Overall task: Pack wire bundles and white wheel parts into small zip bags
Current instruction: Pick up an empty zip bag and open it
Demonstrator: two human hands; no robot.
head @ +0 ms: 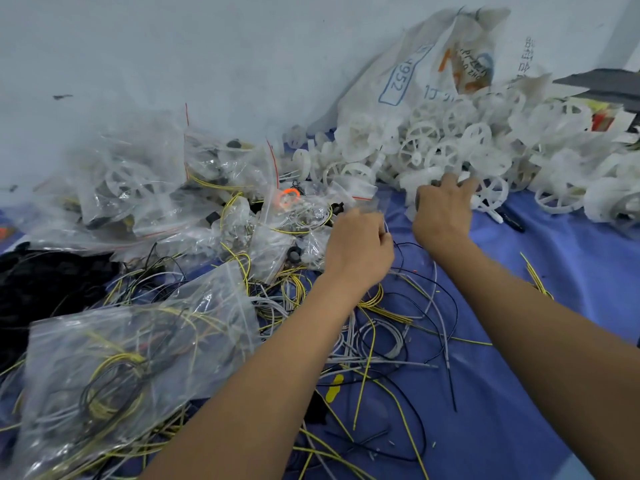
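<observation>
Both forearms reach in from the bottom edge over a blue cloth point(519, 393) strewn with loose wires point(377, 327) in yellow, grey and black. Left hand point(358, 245) lies knuckles-up with its fingers curled under; it seems to pinch the edge of a small clear bag point(356, 195) and a thin black wire, though the grip itself is hidden beneath the hand and blurred. Right hand point(445, 209) reaches further out, fingers spread and extended into the near edge of the heap of white wheels point(450, 147), fingertips touching the parts; whether it has closed on one I cannot tell.

Left of the hands lie filled zip bags point(145, 188) in a pile against the wall, holding wheels, wires and small black pieces. A bigger clear bag of wires point(114, 368) lies nearest on the left, with a black mass point(41, 282) beside it. Behind the wheel heap a printed white sack point(433, 71) leans on the pale wall point(207, 46). One black pen-like item point(512, 220) lies on the cloth just right of the right hand.
</observation>
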